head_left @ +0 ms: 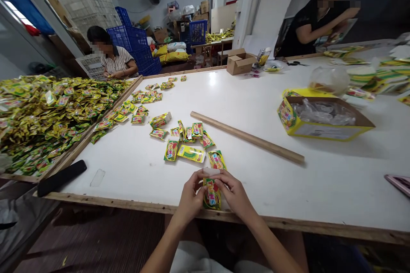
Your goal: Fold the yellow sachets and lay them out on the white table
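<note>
My left hand (191,196) and my right hand (235,194) are closed from either side on a small stack of yellow-green sachets (212,194) at the near edge of the white table (144,166). The stack stands upright between my fingers, with a white top edge showing. Just beyond my hands lie several loose sachets (188,140) of the same kind, scattered toward the left. A long wooden stick (246,137) lies diagonally behind them.
A big heap of sachets (41,115) fills the framed bin on the left. An open yellow carton (320,117) holds clear plastic at right. A black remote-like object (62,178) rests at the left edge. One person sits far left (110,57), another stands far right (315,17).
</note>
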Tool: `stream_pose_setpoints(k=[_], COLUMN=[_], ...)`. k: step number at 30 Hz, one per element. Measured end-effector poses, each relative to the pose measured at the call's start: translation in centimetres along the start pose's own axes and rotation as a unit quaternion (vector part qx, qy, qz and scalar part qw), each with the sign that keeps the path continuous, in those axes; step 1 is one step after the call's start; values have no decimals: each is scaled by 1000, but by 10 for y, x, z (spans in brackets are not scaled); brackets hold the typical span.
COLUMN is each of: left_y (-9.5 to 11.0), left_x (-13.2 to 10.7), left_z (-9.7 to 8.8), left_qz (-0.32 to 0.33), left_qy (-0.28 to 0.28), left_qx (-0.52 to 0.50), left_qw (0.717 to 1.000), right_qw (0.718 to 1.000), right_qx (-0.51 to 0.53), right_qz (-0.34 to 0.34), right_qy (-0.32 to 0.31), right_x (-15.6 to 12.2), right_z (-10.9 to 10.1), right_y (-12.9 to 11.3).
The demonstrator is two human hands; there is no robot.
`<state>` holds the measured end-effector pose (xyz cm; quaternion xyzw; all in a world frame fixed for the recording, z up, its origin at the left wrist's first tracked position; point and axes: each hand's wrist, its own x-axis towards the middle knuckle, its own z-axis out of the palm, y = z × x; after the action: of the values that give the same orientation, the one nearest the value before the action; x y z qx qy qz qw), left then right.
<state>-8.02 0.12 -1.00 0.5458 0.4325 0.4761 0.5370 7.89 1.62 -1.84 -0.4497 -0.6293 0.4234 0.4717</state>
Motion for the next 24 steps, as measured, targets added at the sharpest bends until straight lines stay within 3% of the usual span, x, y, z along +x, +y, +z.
stream_pose_setpoints(k=[4,11,19,24], left_y=[6,17,18,7], left_x=[-2,-3,1,-3], left_z=[4,-2,5,3], left_qz=[25,59,18,11], left_qy=[22,39,97,86], left_qx=[-17,93,83,53], left_qw=[999,993,992,995], right_qw=[997,998,996,998], right_qx=[35,-26,-63,-42], right_qz=[2,-50,21,-5], right_qy=[64,33,59,51], right_x=[-11,-16,-6,-12], right_z=[6,9,10,11], right_y=[-1,-9,-23,-18])
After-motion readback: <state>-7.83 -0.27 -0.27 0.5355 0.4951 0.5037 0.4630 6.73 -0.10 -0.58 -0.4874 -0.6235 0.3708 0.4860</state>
